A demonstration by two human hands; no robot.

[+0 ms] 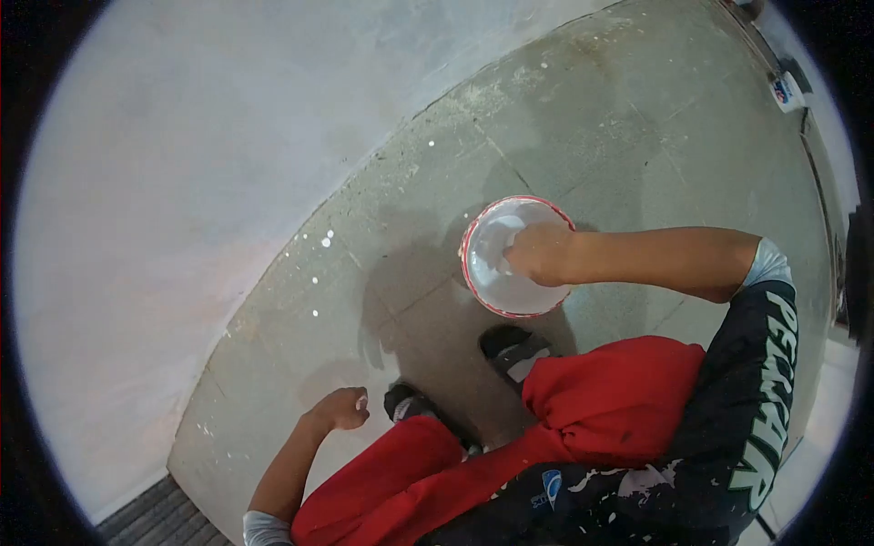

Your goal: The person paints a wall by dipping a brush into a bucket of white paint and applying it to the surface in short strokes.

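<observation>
A round bucket (517, 298) with a red rim and white inside stands on the floor, holding a white liquid that looks like paint. My right hand (539, 255) reaches down into its mouth, the fingers curled; whatever they grip is hidden beneath the hand. My left hand (344, 409) is closed in a loose fist beside my left knee, away from the bucket. A small whitish spot shows at its fingers, too small to tell whether it is paint or a held thing.
A pale wall (182, 182) rises on the left, meeting the grey-green floor (601, 146). White drips (326, 240) dot the floor. My sandalled feet (514, 350) are close to the bucket. A dark ribbed surface (159, 519) lies lower left; a small white container (787, 91) stands upper right.
</observation>
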